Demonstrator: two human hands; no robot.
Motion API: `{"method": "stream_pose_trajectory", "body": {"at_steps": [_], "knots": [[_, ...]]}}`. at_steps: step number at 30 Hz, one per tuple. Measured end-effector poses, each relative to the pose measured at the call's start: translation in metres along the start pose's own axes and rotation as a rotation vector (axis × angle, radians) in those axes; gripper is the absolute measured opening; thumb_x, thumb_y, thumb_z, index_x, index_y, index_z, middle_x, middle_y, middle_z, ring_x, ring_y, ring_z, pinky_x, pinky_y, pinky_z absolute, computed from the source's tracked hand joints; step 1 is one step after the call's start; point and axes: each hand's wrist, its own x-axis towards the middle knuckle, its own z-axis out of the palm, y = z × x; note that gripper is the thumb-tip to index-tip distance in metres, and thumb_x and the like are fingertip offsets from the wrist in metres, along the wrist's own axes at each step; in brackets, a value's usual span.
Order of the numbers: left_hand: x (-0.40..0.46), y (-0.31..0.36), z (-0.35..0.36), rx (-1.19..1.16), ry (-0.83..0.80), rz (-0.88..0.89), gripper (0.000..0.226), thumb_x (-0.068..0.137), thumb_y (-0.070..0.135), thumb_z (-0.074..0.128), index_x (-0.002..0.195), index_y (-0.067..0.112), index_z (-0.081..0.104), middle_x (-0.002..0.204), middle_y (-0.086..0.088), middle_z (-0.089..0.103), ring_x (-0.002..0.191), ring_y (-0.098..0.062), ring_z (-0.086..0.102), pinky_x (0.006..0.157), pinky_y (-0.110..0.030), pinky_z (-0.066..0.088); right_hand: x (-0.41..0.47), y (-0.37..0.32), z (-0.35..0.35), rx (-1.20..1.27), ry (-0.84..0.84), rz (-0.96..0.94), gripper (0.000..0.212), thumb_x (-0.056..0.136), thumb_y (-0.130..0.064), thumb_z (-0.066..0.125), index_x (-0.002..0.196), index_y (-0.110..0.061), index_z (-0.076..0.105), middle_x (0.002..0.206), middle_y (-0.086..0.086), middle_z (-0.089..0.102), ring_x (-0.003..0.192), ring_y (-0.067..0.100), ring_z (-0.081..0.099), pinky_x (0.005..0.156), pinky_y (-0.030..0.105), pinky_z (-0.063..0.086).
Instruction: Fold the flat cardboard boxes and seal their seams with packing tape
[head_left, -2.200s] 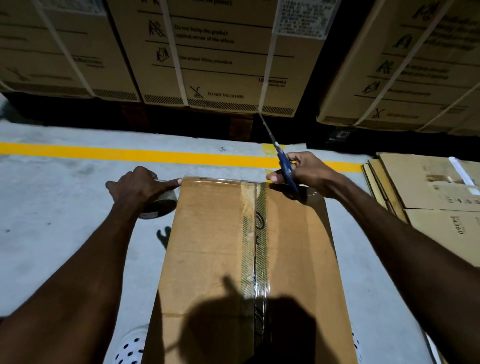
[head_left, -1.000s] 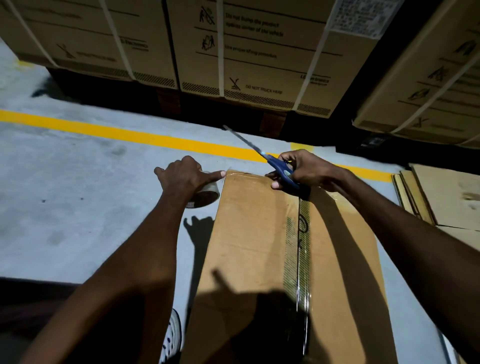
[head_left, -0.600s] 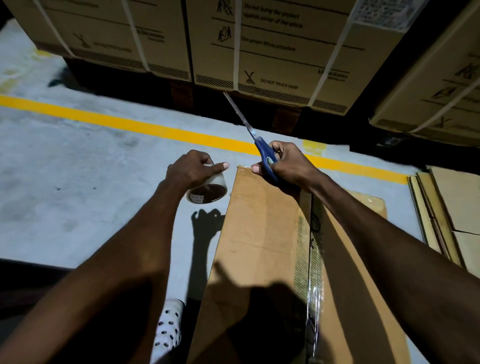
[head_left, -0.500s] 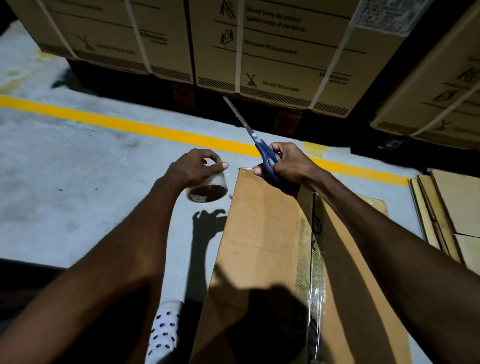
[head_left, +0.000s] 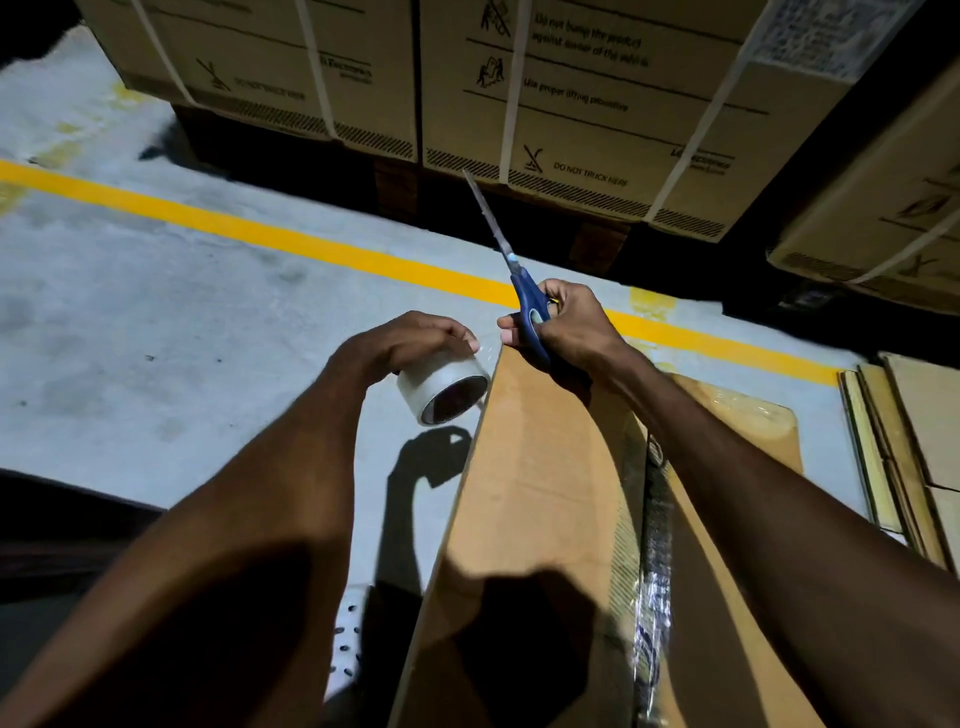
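Beside matte cardboard box (head_left: 540, 467) — glossy tape roll (head_left: 441, 387)

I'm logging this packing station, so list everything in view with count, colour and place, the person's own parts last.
cardboard box: one, brown, centre, clear tape along its seam
tape roll: one, clear, left of the box's far corner
scissors: one, blue handles, blades pointing up and away
strapped cartons: several, brown, white straps, far side
flat cardboard: a stack, brown, right edge
floor line: one, yellow, across the grey floor
shoe: one, white, perforated, bottom
left hand: grips the tape roll
right hand: grips the scissors
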Motion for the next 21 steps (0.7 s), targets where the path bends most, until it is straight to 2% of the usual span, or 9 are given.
{"method": "stream_pose_trajectory", "body": {"at_steps": [2, 3, 5, 6, 9, 11, 13, 16, 21], "knots": [[0.000, 0.001, -0.003, 0.018, 0.000, 0.010, 0.014, 0.093, 0.024, 0.064, 0.104, 0.022, 0.072, 0.103, 0.000, 0.068, 0.084, -0.017, 0.059, 0.064, -0.025, 0.043, -0.001, -0.004, -0.001, -0.136, 0.083, -0.066, 0.036, 0.066, -0.037, 0.091, 0.083, -0.023, 0.062, 0.082, 0.009, 0.069, 0.080, 0.030, 0.072, 0.064, 0.052, 0.060], [0.001, 0.001, -0.003, 0.022, 0.011, 0.026, 0.012, 0.094, 0.023, 0.063, 0.102, 0.022, 0.071, 0.107, -0.002, 0.068, 0.086, -0.019, 0.059, 0.066, -0.026, 0.044, -0.004, -0.007, -0.002, -0.165, 0.130, -0.119, 0.038, 0.065, -0.047, 0.090, 0.082, -0.025, 0.065, 0.081, 0.007, 0.068, 0.082, 0.028, 0.071, 0.068, 0.050, 0.059], [0.002, 0.001, -0.001, 0.042, 0.028, 0.070, 0.009, 0.095, 0.020, 0.062, 0.098, 0.022, 0.070, 0.110, -0.003, 0.068, 0.092, -0.021, 0.059, 0.072, -0.027, 0.044, -0.024, -0.023, 0.002, -0.073, 0.218, -0.217, 0.033, 0.074, -0.048, 0.085, 0.088, -0.022, 0.071, 0.085, 0.007, 0.072, 0.083, 0.024, 0.071, 0.070, 0.040, 0.057], [0.003, 0.002, 0.000, 0.050, 0.041, 0.088, 0.009, 0.095, 0.019, 0.061, 0.096, 0.021, 0.070, 0.108, -0.002, 0.067, 0.093, -0.021, 0.058, 0.073, -0.026, 0.043, -0.039, -0.033, 0.005, 0.025, 0.221, -0.213, 0.034, 0.080, -0.044, 0.083, 0.094, -0.015, 0.072, 0.086, 0.010, 0.074, 0.083, 0.022, 0.074, 0.069, 0.037, 0.057], [0.007, 0.006, -0.002, 0.085, 0.087, 0.121, 0.013, 0.091, 0.018, 0.063, 0.083, 0.025, 0.070, 0.100, 0.002, 0.065, 0.095, -0.021, 0.058, 0.076, -0.026, 0.044, -0.088, -0.050, 0.012, 0.253, 0.066, 0.020, 0.039, 0.082, -0.043, 0.078, 0.095, -0.007, 0.071, 0.085, 0.015, 0.076, 0.078, 0.026, 0.075, 0.071, 0.047, 0.059], [0.009, 0.011, -0.006, 0.169, 0.146, 0.122, 0.014, 0.079, 0.029, 0.060, 0.074, 0.035, 0.072, 0.102, 0.008, 0.068, 0.102, -0.021, 0.061, 0.089, -0.034, 0.049, -0.118, -0.047, 0.017, 0.308, -0.061, 0.245, 0.059, 0.073, -0.057, 0.074, 0.099, -0.004, 0.069, 0.087, 0.015, 0.076, 0.079, 0.033, 0.072, 0.075, 0.054, 0.054], [0.006, 0.017, -0.010, 0.277, 0.186, 0.120, 0.021, 0.076, 0.031, 0.054, 0.078, 0.041, 0.072, 0.103, 0.016, 0.067, 0.105, -0.020, 0.061, 0.096, -0.039, 0.049, -0.141, -0.034, 0.022, 0.309, -0.163, 0.384, 0.077, 0.072, -0.069, 0.065, 0.110, -0.002, 0.066, 0.090, 0.014, 0.076, 0.086, 0.033, 0.073, 0.079, 0.055, 0.057], [0.001, 0.023, -0.013, 0.350, 0.188, 0.141, 0.024, 0.078, 0.029, 0.050, 0.084, 0.036, 0.072, 0.108, 0.013, 0.063, 0.108, -0.023, 0.057, 0.094, -0.039, 0.047, -0.157, -0.017, 0.029, 0.294, -0.204, 0.457, 0.083, 0.082, -0.077, 0.051, 0.113, -0.001, 0.066, 0.083, 0.011, 0.074, 0.074, 0.024, 0.071, 0.073, 0.047, 0.062], [-0.001, 0.025, -0.012, 0.375, 0.196, 0.147, 0.018, 0.081, 0.029, 0.054, 0.081, 0.039, 0.069, 0.115, 0.008, 0.065, 0.109, -0.027, 0.057, 0.097, -0.042, 0.048, -0.161, -0.015, 0.042, 0.334, -0.238, 0.470, 0.084, 0.083, -0.076, 0.049, 0.110, 0.001, 0.067, 0.072, 0.010, 0.068, 0.059, 0.018, 0.063, 0.065, 0.038, 0.061]]}}
